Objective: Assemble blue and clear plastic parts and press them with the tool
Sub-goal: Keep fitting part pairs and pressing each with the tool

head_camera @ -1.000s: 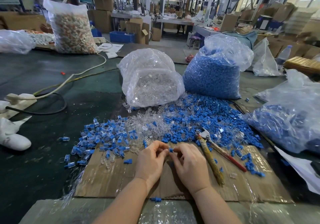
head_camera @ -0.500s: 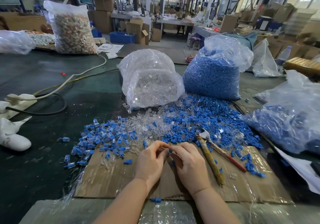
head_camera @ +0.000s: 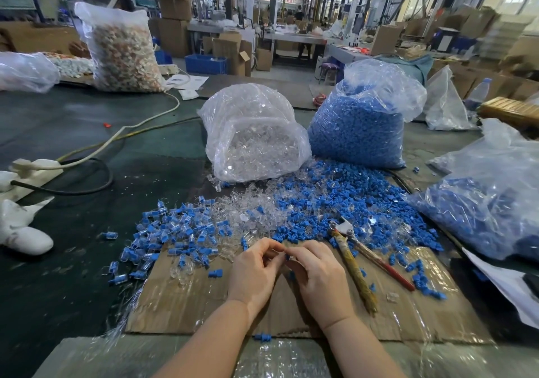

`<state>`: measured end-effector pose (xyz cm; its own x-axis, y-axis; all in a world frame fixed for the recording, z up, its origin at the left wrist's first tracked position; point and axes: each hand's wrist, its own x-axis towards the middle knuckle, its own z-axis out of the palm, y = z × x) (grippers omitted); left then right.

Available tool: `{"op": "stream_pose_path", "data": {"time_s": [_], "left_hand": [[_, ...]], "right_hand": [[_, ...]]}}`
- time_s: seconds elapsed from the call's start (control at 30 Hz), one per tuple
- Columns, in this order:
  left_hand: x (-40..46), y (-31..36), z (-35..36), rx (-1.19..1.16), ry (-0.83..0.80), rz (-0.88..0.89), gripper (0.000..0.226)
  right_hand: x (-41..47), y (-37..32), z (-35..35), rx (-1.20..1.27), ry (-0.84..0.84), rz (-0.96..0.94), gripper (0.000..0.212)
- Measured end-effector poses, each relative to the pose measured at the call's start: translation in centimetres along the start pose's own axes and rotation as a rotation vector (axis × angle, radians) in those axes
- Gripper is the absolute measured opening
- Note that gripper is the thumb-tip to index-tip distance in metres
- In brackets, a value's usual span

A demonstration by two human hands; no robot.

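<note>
- Over the cardboard [head_camera: 186, 299] at 6 o'clock, the left hand [head_camera: 253, 272] and right hand [head_camera: 319, 275] meet fingertip to fingertip, fingers curled.
- Between the fingertips sits a small blue part [head_camera: 287, 257], pinched from both sides; a glint of clear plastic shows against it, though which hand holds the clear piece cannot be told.
- Just to 3 o'clock of the right hand, the tool [head_camera: 354, 264] lies on the cardboard, metal head toward 12 o'clock, one handle wrapped in yellowish tape, the other red.
- At 9 to 10 o'clock of the hands lies a heap of assembled pieces [head_camera: 175, 231], blue with clear.
- At 12 o'clock, loose clear parts [head_camera: 248, 211] spread into loose blue parts [head_camera: 350, 196] toward 1 o'clock.
- Farther at 12 o'clock stands a bag of clear parts [head_camera: 253, 135]; beside it, at 1 o'clock, a bag of blue parts [head_camera: 358, 126].
- At 3 o'clock a third bag [head_camera: 490, 199] with blue contents rests on the surface [head_camera: 73, 132].
- At 9 o'clock a white power strip [head_camera: 32, 170] and cables lie on the surface.
</note>
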<state>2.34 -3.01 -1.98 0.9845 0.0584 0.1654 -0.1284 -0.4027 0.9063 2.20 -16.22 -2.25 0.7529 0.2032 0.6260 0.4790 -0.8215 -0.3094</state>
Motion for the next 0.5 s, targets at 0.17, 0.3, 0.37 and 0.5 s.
{"op": "stream_pose_path", "data": {"time_s": [0.17, 0.3, 0.37, 0.5], "left_hand": [[0.1, 0.1, 0.0, 0.01, 0.001, -0.01, 0.023], [0.1, 0.1, 0.0, -0.017, 0.008, -0.018, 0.012], [0.1, 0.2, -0.1, -0.015, 0.011, -0.016, 0.013], [0.0, 0.4, -0.1, -0.01, 0.01, -0.031, 0.018]], "right_hand": [[0.0, -0.1, -0.1, 0.002, -0.009, -0.004, 0.025], [0.0, 0.1, -0.5, -0.041, -0.005, 0.072, 0.027], [-0.1, 0.5, -0.9, -0.077, 0.003, 0.15, 0.032], [-0.1, 1.6, -2.4, -0.214, -0.024, 0.318, 0.04]]}}
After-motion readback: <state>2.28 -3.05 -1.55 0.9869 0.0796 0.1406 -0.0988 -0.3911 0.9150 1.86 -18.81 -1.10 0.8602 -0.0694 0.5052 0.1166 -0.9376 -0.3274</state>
